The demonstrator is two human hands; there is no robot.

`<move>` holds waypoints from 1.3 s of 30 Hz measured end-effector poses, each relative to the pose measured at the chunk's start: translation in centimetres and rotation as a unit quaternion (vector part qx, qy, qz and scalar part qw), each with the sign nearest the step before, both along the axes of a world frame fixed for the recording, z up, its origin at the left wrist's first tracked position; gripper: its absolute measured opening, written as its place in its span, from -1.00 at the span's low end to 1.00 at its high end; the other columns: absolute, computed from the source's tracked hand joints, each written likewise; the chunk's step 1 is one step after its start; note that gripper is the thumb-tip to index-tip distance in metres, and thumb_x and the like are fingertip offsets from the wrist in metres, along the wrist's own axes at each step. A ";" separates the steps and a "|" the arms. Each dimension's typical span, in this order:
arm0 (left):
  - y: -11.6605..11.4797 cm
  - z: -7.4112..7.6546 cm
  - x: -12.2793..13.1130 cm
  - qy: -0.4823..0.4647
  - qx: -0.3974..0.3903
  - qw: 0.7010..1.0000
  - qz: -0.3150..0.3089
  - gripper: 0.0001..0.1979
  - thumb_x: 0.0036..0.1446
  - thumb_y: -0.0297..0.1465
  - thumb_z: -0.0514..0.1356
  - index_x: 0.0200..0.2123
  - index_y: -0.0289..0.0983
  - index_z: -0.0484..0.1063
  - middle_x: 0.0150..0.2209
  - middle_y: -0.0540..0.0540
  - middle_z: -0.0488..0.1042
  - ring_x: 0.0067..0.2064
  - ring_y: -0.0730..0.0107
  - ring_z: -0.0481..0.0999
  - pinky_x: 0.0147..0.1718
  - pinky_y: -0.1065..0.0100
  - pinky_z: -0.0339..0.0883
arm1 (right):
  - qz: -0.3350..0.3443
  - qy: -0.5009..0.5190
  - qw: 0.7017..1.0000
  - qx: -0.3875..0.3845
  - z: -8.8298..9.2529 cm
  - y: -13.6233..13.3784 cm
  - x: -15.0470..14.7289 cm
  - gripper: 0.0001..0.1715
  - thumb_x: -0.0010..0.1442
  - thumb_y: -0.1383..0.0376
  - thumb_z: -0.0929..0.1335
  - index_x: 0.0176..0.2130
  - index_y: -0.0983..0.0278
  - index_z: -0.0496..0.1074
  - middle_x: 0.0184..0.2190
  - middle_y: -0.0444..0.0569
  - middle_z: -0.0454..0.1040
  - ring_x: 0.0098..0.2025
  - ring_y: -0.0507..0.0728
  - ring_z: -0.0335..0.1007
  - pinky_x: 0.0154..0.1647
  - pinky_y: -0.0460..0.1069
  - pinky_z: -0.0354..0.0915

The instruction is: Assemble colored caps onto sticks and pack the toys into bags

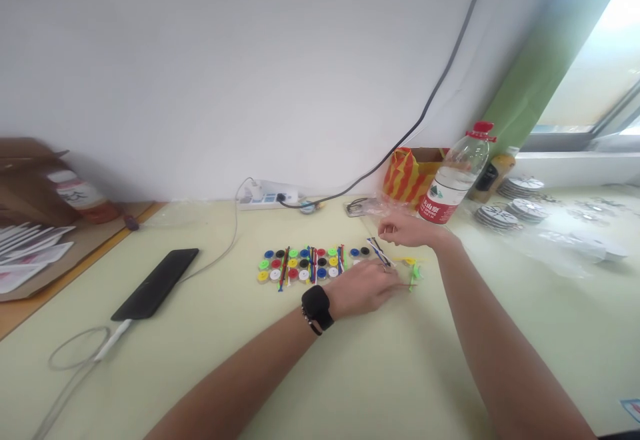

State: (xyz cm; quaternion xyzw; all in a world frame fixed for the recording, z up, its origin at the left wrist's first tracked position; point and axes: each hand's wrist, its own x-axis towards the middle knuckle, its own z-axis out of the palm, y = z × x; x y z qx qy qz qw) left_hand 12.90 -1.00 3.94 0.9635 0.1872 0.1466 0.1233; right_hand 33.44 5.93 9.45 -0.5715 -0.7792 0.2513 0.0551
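Observation:
My left hand [367,288], with a black watch [317,307] on the wrist, rests knuckles-up on the pale yellow table [380,373], fingers curled over small parts; what it grips is hidden. My right hand [406,231] hovers just behind it, fingers pinched together near a few thin coloured sticks [379,251]. A small green piece [414,276] lies by my left fingertips. Left of both hands, several coloured round caps [300,264] lie in rows with coloured sticks across them.
A black phone [156,283] on a white cable lies at left. A power strip [267,196] sits by the wall. A water bottle [454,177], a striped orange bag [407,175] and stacks of discs [515,201] stand at right. Papers [30,253] lie far left.

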 end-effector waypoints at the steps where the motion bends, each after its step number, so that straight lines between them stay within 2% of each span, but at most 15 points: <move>1: -0.1 -0.2 0.1 -0.001 -0.009 1.000 -0.003 -0.73 0.41 -0.42 0.08 0.02 -0.12 0.55 -0.10 -0.11 0.62 -0.05 0.17 0.57 0.00 0.19 0.37 | 0.002 0.006 1.000 -0.004 0.1 0.0 0.0 -0.92 0.22 0.33 0.37 -0.26 0.24 0.50 -0.22 0.00 0.60 -0.22 0.15 0.52 -0.37 -0.06 0.32; 4: 0.5 0.0 -0.2 -0.023 -0.046 0.999 0.000 -0.77 0.39 -0.43 0.10 -0.11 -0.21 0.59 -0.16 -0.14 0.62 -0.12 0.19 0.58 -0.10 0.22 0.42 | 0.003 0.029 1.000 -0.003 0.4 -0.1 0.2 -0.91 0.24 0.32 0.37 -0.23 0.24 0.50 -0.20 0.01 0.59 -0.23 0.15 0.53 -0.34 -0.06 0.34; 7: 2.0 1.5 -1.2 -0.115 -0.108 0.987 0.031 -0.83 0.35 -0.39 0.18 -0.12 -0.24 0.59 -0.18 -0.14 0.63 -0.19 0.26 0.59 -0.11 0.26 0.46 | -0.010 0.094 0.995 0.021 1.1 -0.4 0.3 -0.87 0.29 0.26 0.35 -0.21 0.26 0.49 -0.22 0.01 0.57 -0.25 0.13 0.51 -0.29 -0.05 0.36; 11: 4.3 3.5 -3.2 -0.303 -0.206 0.922 0.128 -0.79 0.27 -0.27 0.29 -0.15 -0.28 0.56 -0.16 -0.14 0.62 -0.26 0.33 0.63 -0.24 0.33 0.55 | -0.048 0.250 0.966 0.035 2.3 -1.2 -0.4 -0.69 0.38 0.10 0.30 -0.09 0.26 0.49 -0.24 0.02 0.57 -0.26 0.10 0.47 -0.22 -0.04 0.39; 14: 5.4 4.2 -4.3 -0.357 -0.211 0.891 0.182 -0.73 0.21 -0.21 0.36 -0.15 -0.28 0.53 -0.17 -0.13 0.61 -0.28 0.33 0.65 -0.35 0.37 0.55 | -0.012 0.352 0.936 -0.018 2.9 -1.8 -1.7 -0.60 0.35 0.02 0.35 0.00 0.24 0.49 -0.17 0.05 0.60 -0.18 0.12 0.50 -0.09 0.00 0.42; 17: 5.6 4.2 -4.4 -0.374 -0.208 0.886 0.180 -0.75 0.21 -0.22 0.36 -0.18 -0.28 0.51 -0.21 -0.11 0.61 -0.29 0.35 0.65 -0.34 0.38 0.55 | 0.039 0.396 0.916 -0.051 2.9 -2.1 -3.2 -0.55 0.27 0.02 0.44 0.03 0.23 0.49 -0.17 0.04 0.60 -0.16 0.14 0.52 -0.08 0.04 0.44; 22: 5.0 4.2 -3.7 -0.378 -0.186 0.895 0.145 -0.81 0.24 -0.31 0.32 -0.14 -0.28 0.52 -0.20 -0.11 0.62 -0.25 0.35 0.66 -0.22 0.33 0.59 | 0.025 0.407 0.910 -0.073 2.3 -1.7 -4.0 -0.57 0.19 0.11 0.48 -0.01 0.25 0.49 -0.25 0.00 0.59 -0.26 0.10 0.50 -0.16 0.02 0.43; 25: 4.7 4.4 -3.7 -0.358 -0.172 0.909 0.130 -0.84 0.26 -0.36 0.27 -0.13 -0.29 0.53 -0.20 -0.13 0.63 -0.25 0.35 0.66 -0.21 0.33 0.59 | 0.026 0.397 0.913 -0.087 2.3 -1.7 -3.9 -0.66 0.16 0.20 0.45 -0.08 0.26 0.46 -0.30 -0.04 0.57 -0.29 0.10 0.49 -0.15 0.02 0.42; 28: 4.5 4.4 -3.8 -0.338 -0.151 0.922 0.118 -0.87 0.26 -0.39 0.24 -0.15 -0.30 0.52 -0.21 -0.12 0.63 -0.26 0.37 0.64 -0.20 0.34 0.57 | 0.037 0.354 0.931 -0.078 2.5 -1.9 -3.9 -0.81 0.13 0.29 0.38 -0.20 0.23 0.39 -0.37 -0.10 0.52 -0.29 0.09 0.47 -0.18 -0.01 0.39; 30: 4.3 4.2 -3.7 -0.324 -0.146 0.927 0.122 -0.90 0.24 -0.40 0.24 -0.20 -0.30 0.50 -0.27 -0.09 0.61 -0.31 0.41 0.61 -0.24 0.36 0.56 | 0.021 0.308 0.950 -0.045 2.4 -2.0 -3.9 -0.89 0.16 0.30 0.32 -0.23 0.22 0.36 -0.43 -0.14 0.45 -0.34 0.07 0.41 -0.28 -0.06 0.33; 32: 4.1 3.7 -3.5 -0.303 -0.138 0.933 0.139 -0.91 0.24 -0.37 0.24 -0.29 -0.29 0.47 -0.32 -0.07 0.58 -0.35 0.41 0.58 -0.29 0.37 0.53 | -0.011 0.251 0.968 0.002 2.0 -1.8 -3.6 -0.84 0.21 0.31 0.26 -0.19 0.20 0.39 -0.43 -0.15 0.43 -0.35 0.07 0.38 -0.35 -0.07 0.28; 35: 3.5 2.6 -2.8 -0.223 -0.087 0.959 0.150 -0.88 0.23 -0.36 0.25 -0.36 -0.25 0.47 -0.31 -0.07 0.59 -0.26 0.32 0.57 -0.23 0.30 0.48 | -0.029 0.119 0.992 0.039 0.8 -1.0 -2.8 -0.72 0.23 0.37 0.24 -0.10 0.20 0.45 -0.27 -0.07 0.52 -0.22 0.12 0.43 -0.27 -0.06 0.30; 37: 2.9 1.7 -2.2 -0.149 -0.046 0.978 0.136 -0.94 0.24 -0.38 0.25 -0.24 -0.20 0.53 -0.25 -0.06 0.61 -0.15 0.23 0.56 -0.12 0.23 0.45 | -0.023 0.032 0.999 0.033 -0.1 -0.3 -2.3 -0.69 0.21 0.42 0.28 -0.07 0.23 0.48 -0.14 0.01 0.56 -0.12 0.16 0.47 -0.19 -0.05 0.33; 39: 2.5 0.9 -1.7 -0.078 -0.018 0.990 0.114 -0.88 0.26 -0.39 0.23 -0.17 -0.15 0.57 -0.21 -0.07 0.61 -0.08 0.15 0.54 -0.09 0.19 0.41 | -0.023 -0.014 1.000 0.016 -0.9 0.1 -2.0 -0.68 0.20 0.41 0.33 -0.04 0.24 0.50 -0.08 0.05 0.58 -0.08 0.19 0.49 -0.16 -0.03 0.34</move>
